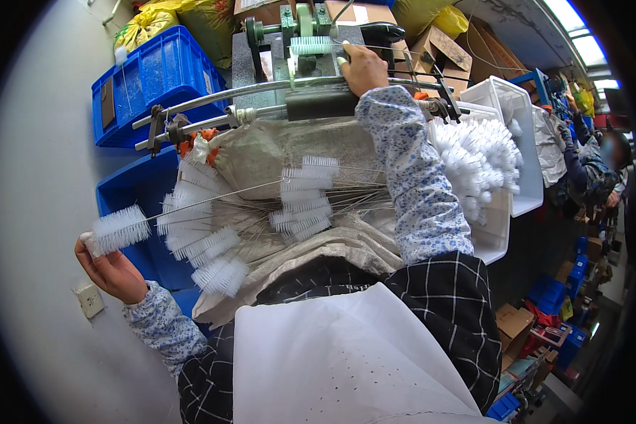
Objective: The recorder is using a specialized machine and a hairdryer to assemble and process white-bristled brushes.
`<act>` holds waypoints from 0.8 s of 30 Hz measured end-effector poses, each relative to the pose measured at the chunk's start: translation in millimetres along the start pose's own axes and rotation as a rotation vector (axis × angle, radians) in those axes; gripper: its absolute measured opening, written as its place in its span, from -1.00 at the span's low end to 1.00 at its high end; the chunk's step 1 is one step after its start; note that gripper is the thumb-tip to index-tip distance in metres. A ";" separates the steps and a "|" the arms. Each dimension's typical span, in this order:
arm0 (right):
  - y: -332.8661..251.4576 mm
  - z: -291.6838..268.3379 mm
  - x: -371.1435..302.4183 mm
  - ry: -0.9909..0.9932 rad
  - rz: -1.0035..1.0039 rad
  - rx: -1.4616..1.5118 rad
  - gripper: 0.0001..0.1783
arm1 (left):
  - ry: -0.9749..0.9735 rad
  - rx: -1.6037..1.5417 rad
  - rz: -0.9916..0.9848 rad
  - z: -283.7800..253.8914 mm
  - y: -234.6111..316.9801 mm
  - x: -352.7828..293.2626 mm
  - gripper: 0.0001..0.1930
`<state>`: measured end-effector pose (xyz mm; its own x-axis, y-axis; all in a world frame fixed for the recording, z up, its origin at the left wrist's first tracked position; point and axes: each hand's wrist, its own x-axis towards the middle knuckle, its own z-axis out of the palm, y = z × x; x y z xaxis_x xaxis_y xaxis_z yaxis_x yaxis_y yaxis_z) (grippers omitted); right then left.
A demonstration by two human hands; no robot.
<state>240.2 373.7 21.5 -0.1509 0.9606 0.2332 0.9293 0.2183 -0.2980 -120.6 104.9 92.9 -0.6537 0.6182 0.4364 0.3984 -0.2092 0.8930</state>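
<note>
At the far left, my left hand (116, 272) is closed on the bristle tip of a white bottle brush (122, 227). Its thin wire handle stretches right across the lap, ending in a small loop. My right hand (365, 69) reaches forward to a green and grey bench machine (305, 21). The fingertips are at the wire end of another white bottle brush (311, 46), which lies crosswise below the machine's pale green wheel. Part of that wire is hidden by the hand. More white brushes (203, 205) lie fanned over a beige woven sack (304, 138), handles crossing.
Metal rods (212, 99) and a black roller (323, 101) span the machine's front. White bins (502, 244) on the right hold piled white brushes (477, 159). Blue crates (152, 78) stand left, cardboard boxes (445, 53) behind. A masked person (597, 169) works at far right.
</note>
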 end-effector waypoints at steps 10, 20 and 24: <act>55.4 -35.7 22.2 -0.025 0.073 -0.264 -0.63 | -0.137 -0.251 -0.127 32.8 1.3 0.7 -0.78; 130.0 -19.1 46.1 -0.024 -0.330 0.004 -0.77 | -0.417 -0.413 -0.330 80.3 11.2 -9.5 -0.77; 128.4 -67.0 26.9 -0.285 -0.001 0.166 -0.77 | -0.523 -0.413 -0.347 88.4 16.4 -15.2 -0.73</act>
<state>378.1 416.1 51.5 -0.2621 0.9646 -0.0282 0.8649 0.2218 -0.4504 -47.2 159.0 91.3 -0.2658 0.9583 0.1051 -0.1165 -0.1401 0.9833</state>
